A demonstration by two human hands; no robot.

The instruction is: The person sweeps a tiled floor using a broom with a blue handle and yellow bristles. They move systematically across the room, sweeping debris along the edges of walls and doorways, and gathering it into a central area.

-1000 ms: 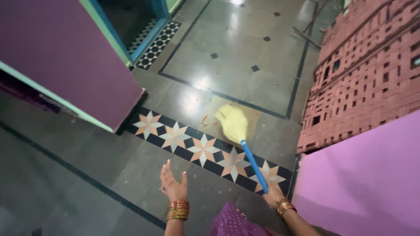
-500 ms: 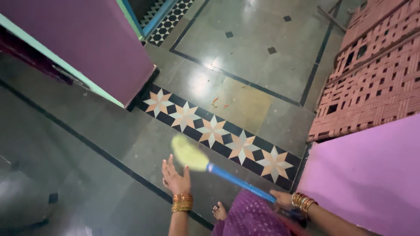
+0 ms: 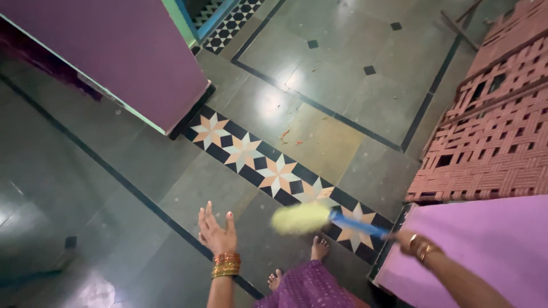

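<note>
Floor (image 3: 342,74): polished grey-green stone slabs, glossy, with thin black inlay lines and small dark diamond insets; light glare is reflected from the surface.
Wall panel (image 3: 108,51): flat, matte purple, edged in green at the base, set upper left.
Woven cot (image 3: 491,120): pink-red strap webbing in an open lattice, standing at the right.
Pink surface (image 3: 485,245): smooth and matte, lower right, just beside the right arm.
Tile border (image 3: 245,154): a diagonal band of orange-and-cream stars on black squares.
Debris (image 3: 285,136): a few small reddish scraps on the yellowish slab beyond the border.
Broom (image 3: 319,219): a soft yellow-green head on a blue handle, blurred, held above the border near the bare feet (image 3: 318,248).
Right hand (image 3: 408,239): closed around the handle end; bangles are worn at the wrist.
Left hand (image 3: 216,231): open, fingers spread, nothing held; bangles are stacked at the wrist.
Risk, slip: bare feet on a glossy floor; footing could be lost.
Risk, strike: the handle could be knocked against the pink surface nearby.
Risk, scatter: light scraps could be flung wide by a fast sweep.
</note>
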